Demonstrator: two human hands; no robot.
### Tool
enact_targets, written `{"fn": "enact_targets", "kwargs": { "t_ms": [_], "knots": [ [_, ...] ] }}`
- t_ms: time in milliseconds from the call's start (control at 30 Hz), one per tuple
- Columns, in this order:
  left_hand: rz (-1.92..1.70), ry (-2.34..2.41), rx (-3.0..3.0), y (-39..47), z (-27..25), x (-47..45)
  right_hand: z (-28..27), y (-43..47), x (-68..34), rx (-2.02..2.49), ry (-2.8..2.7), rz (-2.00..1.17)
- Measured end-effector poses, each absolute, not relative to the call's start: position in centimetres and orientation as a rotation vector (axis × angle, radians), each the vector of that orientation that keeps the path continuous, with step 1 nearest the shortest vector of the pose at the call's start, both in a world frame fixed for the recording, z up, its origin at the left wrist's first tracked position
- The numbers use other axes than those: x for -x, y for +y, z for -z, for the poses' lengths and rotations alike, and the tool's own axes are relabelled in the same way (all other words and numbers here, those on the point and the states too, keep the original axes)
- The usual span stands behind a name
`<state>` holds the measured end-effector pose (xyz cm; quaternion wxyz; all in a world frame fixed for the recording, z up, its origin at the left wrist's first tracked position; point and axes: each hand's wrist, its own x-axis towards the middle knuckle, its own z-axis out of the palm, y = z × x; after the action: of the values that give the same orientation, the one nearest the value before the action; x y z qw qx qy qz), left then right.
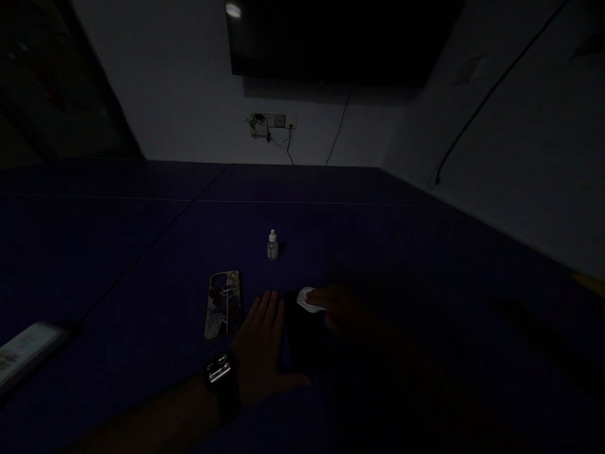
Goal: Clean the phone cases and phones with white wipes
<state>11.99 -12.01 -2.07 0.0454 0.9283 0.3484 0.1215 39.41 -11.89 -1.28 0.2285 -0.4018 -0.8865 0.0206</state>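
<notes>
In the dim head view, my left hand (pixel 261 347) lies flat with its fingers stretched out, along the left edge of a black flat rectangle (pixel 305 343); the light is too low to tell what the rectangle is. The fingers of my right hand (pixel 338 307) press a white round pad (pixel 306 301) onto the far end of that rectangle. A patterned phone case (pixel 224 306) with a camera cutout lies left of my left hand. Beyond both hands, a small dropper bottle (pixel 273 247) with a white top stands upright.
The hands are over a dark blue surface (pixel 155 265) with seams across it. At the left edge lies a white box-like object (pixel 28 353). A wall socket strip (pixel 274 121) with cables sits below a large black screen (pixel 340 41). Deep shadow covers the right side.
</notes>
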Motion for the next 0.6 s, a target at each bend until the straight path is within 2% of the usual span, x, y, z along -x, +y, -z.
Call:
{"fn": "enact_targets", "kwargs": {
  "t_ms": [600],
  "knots": [
    [-0.38,1.084,-2.818,-12.2,1.8,-12.1,0.3,-12.6,-39.9,1.118,-2.518,-0.013]
  ]
}}
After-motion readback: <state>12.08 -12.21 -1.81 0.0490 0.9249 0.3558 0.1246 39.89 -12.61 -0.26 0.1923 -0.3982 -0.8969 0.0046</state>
